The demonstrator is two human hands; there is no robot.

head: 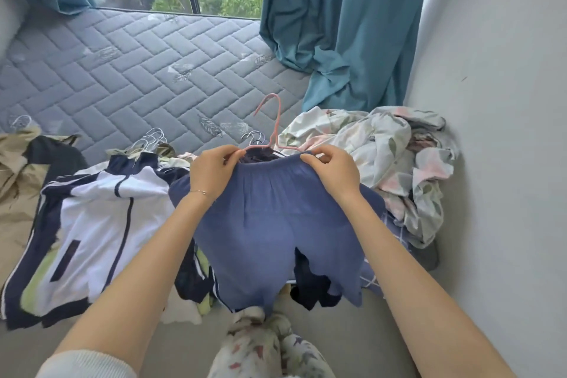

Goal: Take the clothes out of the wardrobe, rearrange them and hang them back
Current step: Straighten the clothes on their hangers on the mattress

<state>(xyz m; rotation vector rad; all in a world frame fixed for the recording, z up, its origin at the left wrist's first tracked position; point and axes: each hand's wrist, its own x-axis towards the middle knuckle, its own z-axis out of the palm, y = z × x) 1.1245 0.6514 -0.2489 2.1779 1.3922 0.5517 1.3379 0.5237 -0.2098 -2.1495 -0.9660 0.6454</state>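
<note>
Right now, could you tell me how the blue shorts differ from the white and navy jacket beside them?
The blue shorts are one plain colour; the jacket is white with navy stripes. The left hand and right hand hold the shorts up by the waistband; the jacket lies flat on the mattress, untouched. The shorts' pink hanger differs from the pale hooks at the jacket's collar. Both seem to be on hangers.

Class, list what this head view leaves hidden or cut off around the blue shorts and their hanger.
1. Pink hanger: head view, shoulders hidden by the blue shorts, left hand and right hand.
2. Dark garment: head view, mostly covered by the shorts; kind unclear.
3. Wardrobe: outside the head view's edges.
</note>
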